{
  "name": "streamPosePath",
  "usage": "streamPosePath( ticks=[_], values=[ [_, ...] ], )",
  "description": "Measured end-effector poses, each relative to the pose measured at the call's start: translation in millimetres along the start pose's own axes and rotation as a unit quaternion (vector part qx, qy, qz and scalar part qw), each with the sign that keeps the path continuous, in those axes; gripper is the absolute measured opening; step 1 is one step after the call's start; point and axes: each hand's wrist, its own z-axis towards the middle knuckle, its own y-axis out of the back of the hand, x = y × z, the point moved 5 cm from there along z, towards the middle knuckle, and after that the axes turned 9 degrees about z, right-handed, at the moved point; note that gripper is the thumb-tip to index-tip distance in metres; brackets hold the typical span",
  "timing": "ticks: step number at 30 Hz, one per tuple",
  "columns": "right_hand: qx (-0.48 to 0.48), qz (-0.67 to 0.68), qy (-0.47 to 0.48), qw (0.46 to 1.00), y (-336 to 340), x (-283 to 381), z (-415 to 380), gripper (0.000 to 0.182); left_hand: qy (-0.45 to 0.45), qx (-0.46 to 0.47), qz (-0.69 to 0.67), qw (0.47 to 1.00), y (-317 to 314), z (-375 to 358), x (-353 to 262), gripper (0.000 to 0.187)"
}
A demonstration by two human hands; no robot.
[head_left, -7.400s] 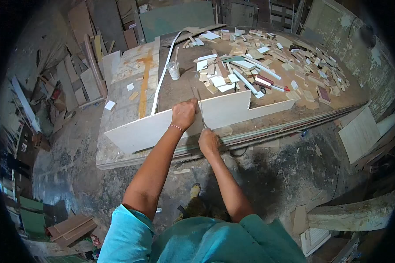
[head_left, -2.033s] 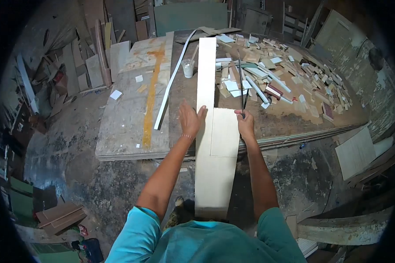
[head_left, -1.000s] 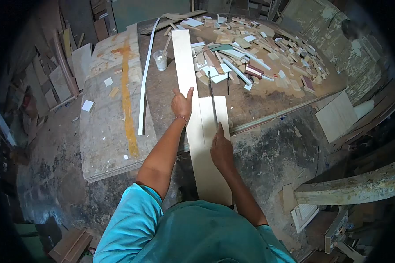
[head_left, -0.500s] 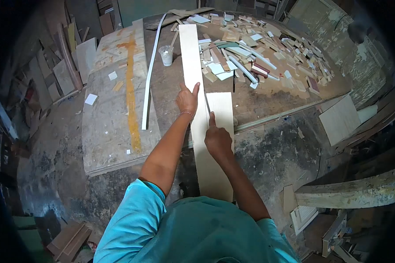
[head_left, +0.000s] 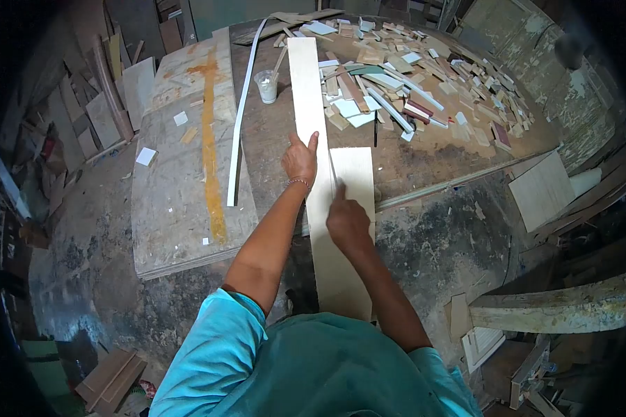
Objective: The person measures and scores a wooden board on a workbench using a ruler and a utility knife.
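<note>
- Head view, centre: a pale board (head_left: 323, 191) lies flat on the worktable (head_left: 424, 163), its narrow arm running away from the person and its wider end overhanging the near edge. That overhang probably leaves free space below for the tool.
- Head view, left hand (head_left: 298, 161): it rests across the board's left edge, thumb on the upper face and set apart from the fingers. It seems placed there to steady the board, well aside from the cutting line; whether the fingers clamp the edge cannot be told.
- Head view, right hand (head_left: 348, 221): the fingers are closed around a thin blade (head_left: 332, 169), the index finger stretched forward along it, presumably to guide its direction. Its grip end is hidden by the hand. The blade stands in line with a slit between the narrow arm and the wider part, beginning at the notch.
- Head view, beyond the hands: a cup (head_left: 267, 90) with a stick stands just left of the narrow arm, not touching the left hand. A long white strip (head_left: 239, 118) lies farther left, and heaped offcuts (head_left: 386, 81) spread to the right, so the board appears to occupy the gap between them.
</note>
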Motion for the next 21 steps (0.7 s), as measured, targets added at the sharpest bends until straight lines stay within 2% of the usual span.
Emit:
streamPosePath(
  ticks=[1,2,5,8,11,14,17,21],
  values=[
    [-0.027,0.005,0.003,1.000,8,-2,-3,0.039,0.001,0.002,-0.002,1.000,1,-1,-1,0.050],
    [-0.029,-0.009,-0.007,1.000,15,-3,-5,0.032,0.002,0.005,-0.004,1.000,2,-1,-2,0.050],
    [-0.015,0.001,-0.003,1.000,12,-4,1,0.027,0.009,0.011,-0.002,1.000,1,-2,-1,0.050],
    [-0.068,0.016,-0.016,0.997,3,-4,26,0.023,0.006,0.008,0.007,1.000,0,-1,-2,0.051],
    [-0.037,0.048,0.037,0.997,0,4,69,0.028,0.004,0.000,0.003,1.000,-4,1,3,0.054],
    [-0.038,0.054,0.002,0.998,3,-2,54,0.026,0.008,0.007,0.010,1.000,-4,0,-1,0.053],
    [-0.040,0.007,-0.071,0.997,-5,-17,20,0.021,0.015,0.011,0.015,1.000,-2,0,-4,0.051],
    [-0.059,0.064,-0.051,0.995,0,-11,39,0.022,0.013,0.014,0.002,1.000,-2,0,-1,0.054]
  ],
)
